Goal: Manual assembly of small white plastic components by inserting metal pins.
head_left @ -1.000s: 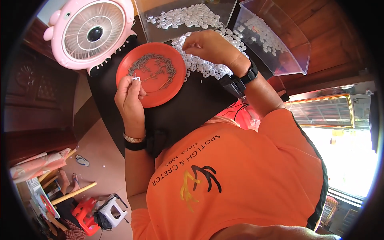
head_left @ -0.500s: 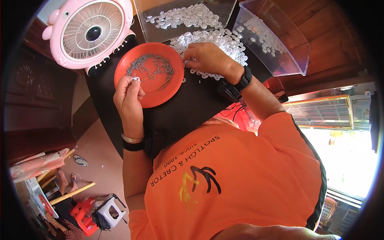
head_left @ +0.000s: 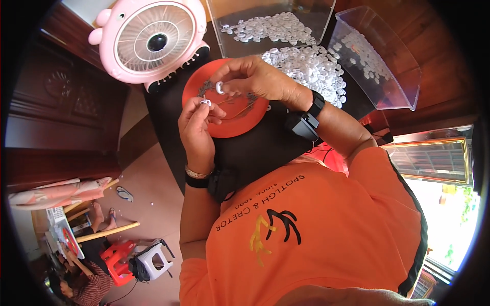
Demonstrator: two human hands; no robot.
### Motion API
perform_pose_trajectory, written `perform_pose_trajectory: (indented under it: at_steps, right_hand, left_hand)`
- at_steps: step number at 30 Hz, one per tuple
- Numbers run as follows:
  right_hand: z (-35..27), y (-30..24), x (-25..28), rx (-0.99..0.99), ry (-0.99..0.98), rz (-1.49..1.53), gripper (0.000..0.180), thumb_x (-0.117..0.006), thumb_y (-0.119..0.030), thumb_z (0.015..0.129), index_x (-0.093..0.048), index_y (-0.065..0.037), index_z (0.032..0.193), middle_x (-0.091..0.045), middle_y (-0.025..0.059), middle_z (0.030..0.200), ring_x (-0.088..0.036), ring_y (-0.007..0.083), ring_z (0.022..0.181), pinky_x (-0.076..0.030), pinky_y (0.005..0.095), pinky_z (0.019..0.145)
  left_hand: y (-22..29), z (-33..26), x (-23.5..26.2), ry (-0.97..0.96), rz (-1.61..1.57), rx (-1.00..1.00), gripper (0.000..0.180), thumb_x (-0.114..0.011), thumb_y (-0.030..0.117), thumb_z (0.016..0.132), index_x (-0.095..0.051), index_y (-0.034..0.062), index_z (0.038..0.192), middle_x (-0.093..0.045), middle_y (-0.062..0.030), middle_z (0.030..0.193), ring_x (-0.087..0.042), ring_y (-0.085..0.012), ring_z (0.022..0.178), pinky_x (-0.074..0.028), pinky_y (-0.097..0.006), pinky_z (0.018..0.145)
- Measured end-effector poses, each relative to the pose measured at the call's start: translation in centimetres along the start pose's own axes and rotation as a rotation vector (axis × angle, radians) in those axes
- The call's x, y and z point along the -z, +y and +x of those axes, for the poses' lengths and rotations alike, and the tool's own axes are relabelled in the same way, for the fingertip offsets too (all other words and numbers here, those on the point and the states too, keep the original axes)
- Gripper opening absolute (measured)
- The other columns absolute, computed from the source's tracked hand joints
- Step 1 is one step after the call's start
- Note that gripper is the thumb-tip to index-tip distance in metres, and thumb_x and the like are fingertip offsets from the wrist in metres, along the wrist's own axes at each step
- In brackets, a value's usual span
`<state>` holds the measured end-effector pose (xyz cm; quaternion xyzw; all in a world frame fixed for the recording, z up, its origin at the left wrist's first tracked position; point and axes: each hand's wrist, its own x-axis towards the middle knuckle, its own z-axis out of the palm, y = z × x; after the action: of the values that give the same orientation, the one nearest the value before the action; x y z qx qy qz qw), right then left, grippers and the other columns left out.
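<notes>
Over the near left part of a round red plate, my left hand pinches a small white plastic clip with a thin pin standing up from it. My right hand is above the plate, holding a white ring-shaped plastic clip between thumb and fingers. The two clips are close but apart. Many small grey nails lie in the plate, partly hidden beneath my hands. Beside the plate, behind my right hand, a heap of white plastic clips spreads over the black table.
A pink animal-shaped fan stands left of the plate. Two clear plastic bins with white clips are at the back and right. Stools and another person are at lower left.
My right hand has moved left from the heap to above the plate, now with a white clip in its fingers. My left hand still pinches its clip. The whole view has shifted.
</notes>
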<state>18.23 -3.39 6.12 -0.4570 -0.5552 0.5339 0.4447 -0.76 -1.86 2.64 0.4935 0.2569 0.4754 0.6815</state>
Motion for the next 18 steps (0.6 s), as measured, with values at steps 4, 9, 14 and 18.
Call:
perform_pose_trajectory:
  at_steps: [4,9,14,18]
  right_hand:
    - [0.8,0.9,-1.5,0.072,-0.017,0.117,0.022,-0.062,-0.001,0.085,-0.064,-0.002,0.107,-0.065,-0.0001,0.089,-0.058,0.0063,0.079,-0.047,0.0216,0.07]
    - [0.9,2.8,-2.1,0.182,0.034,0.132,0.018,-0.06,0.0,0.086,-0.065,0.002,0.103,-0.067,0.004,0.09,-0.061,0.0095,0.085,-0.05,0.0237,0.08]
    - [1.0,3.3,-1.6,0.221,0.015,0.082,0.015,-0.064,-0.004,0.084,-0.066,0.0,0.098,-0.066,0.0024,0.085,-0.058,0.0076,0.075,-0.049,0.022,0.07]
    - [1.0,3.5,-0.8,0.162,-0.043,-0.038,0.013,-0.068,-0.007,0.081,-0.066,-0.002,0.093,-0.063,0.0002,0.079,-0.053,0.0062,0.064,-0.044,0.0203,0.06]
  left_hand:
    - [0.1,0.1,0.2,-0.01,-0.026,0.005,0.014,-0.044,0.012,0.091,-0.053,0.0012,0.089,-0.062,-0.0094,0.077,-0.06,-0.0153,0.07,-0.043,-0.024,0.062]
    - [-0.1,0.4,0.5,-0.004,-0.068,0.008,0.013,-0.043,0.011,0.091,-0.052,0.0007,0.089,-0.063,-0.0114,0.078,-0.06,-0.0161,0.07,-0.043,-0.025,0.062]
    - [-0.1,0.4,0.4,-0.011,-0.05,0.016,0.013,-0.044,0.011,0.091,-0.052,0.0007,0.089,-0.063,-0.0112,0.078,-0.06,-0.0161,0.07,-0.043,-0.025,0.062]
    - [-0.4,0.3,0.6,0.013,-0.017,0.016,0.013,-0.044,0.011,0.091,-0.052,0.0006,0.089,-0.063,-0.011,0.078,-0.06,-0.016,0.07,-0.043,-0.025,0.062]
